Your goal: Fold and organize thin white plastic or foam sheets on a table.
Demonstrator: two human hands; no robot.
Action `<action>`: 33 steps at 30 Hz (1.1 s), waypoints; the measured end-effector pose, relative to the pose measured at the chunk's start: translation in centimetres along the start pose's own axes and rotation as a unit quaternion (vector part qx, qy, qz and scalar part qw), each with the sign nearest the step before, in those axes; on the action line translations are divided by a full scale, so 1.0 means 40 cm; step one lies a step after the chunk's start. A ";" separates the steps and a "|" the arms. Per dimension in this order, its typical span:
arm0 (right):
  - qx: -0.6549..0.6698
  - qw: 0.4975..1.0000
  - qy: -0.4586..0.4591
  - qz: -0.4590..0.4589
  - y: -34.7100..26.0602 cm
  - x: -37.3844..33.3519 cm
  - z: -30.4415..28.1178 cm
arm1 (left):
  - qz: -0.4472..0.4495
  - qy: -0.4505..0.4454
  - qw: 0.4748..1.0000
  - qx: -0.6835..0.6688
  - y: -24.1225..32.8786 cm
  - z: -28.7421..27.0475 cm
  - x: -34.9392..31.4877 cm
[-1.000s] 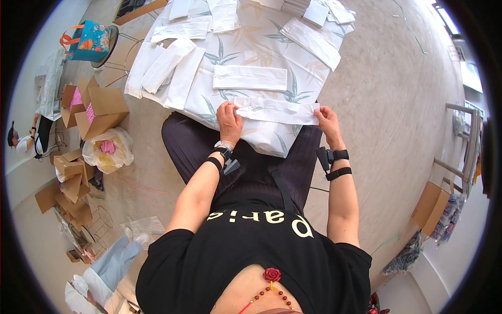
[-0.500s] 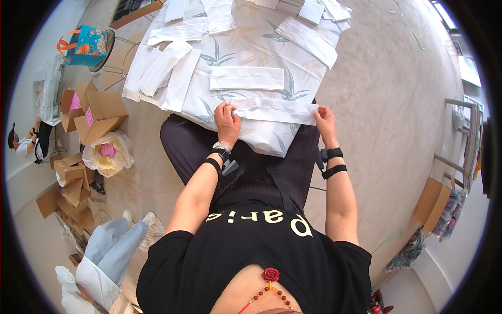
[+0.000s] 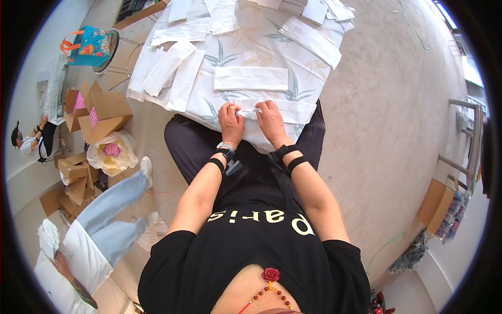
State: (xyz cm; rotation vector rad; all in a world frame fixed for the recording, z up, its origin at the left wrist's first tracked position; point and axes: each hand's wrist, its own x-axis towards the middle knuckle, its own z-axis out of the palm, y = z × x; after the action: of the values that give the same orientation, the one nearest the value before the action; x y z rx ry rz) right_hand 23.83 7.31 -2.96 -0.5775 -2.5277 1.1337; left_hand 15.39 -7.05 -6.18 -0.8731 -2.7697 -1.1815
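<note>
On the near edge of the cloth-covered table (image 3: 251, 47) lies a long, thin white folded sheet (image 3: 299, 111); paper, cloth or film, I cannot tell. My left hand (image 3: 230, 125) pinches its left end between bent fingers. Close beside it, my right hand (image 3: 271, 123) grips the sheet near its middle. Between the two hands the material is crumpled, while its right part lies flat. Just beyond them rests a flat white rectangular bundle (image 3: 251, 78).
More white folded pieces (image 3: 170, 68) lie along the table's left side, and another (image 3: 312, 42) at the right. White stacks (image 3: 314, 11) stand at the far edge. Cardboard boxes (image 3: 107, 112) and a plastic bag (image 3: 112, 152) sit on the floor at left. Another person (image 3: 89, 235) walks at lower left.
My right hand has moved left from the sheet's right end to near my left hand, and the sheet between them has bunched up. The person at lower left has taken a step.
</note>
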 end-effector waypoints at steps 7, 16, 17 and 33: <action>0.000 1.000 0.013 0.022 0.033 -0.008 0.038 | -0.004 0.000 1.000 -0.011 0.006 -0.009 0.000; -0.008 0.999 0.005 0.038 0.037 -0.003 0.040 | -0.262 0.036 0.946 -0.188 0.011 -0.034 0.005; -0.019 0.999 -0.001 0.034 0.037 -0.004 0.039 | -0.262 0.036 0.946 -0.187 -0.002 -0.031 0.006; -0.046 0.998 -0.041 0.018 0.023 -0.003 0.026 | -0.353 -0.029 0.738 -0.575 0.016 -0.056 0.030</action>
State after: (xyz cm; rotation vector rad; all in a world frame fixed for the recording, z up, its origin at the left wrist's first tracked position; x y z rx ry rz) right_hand 23.71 7.15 -4.32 -0.6140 -2.6617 1.0785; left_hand 14.24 -7.61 -3.89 0.3757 -2.1290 -3.1065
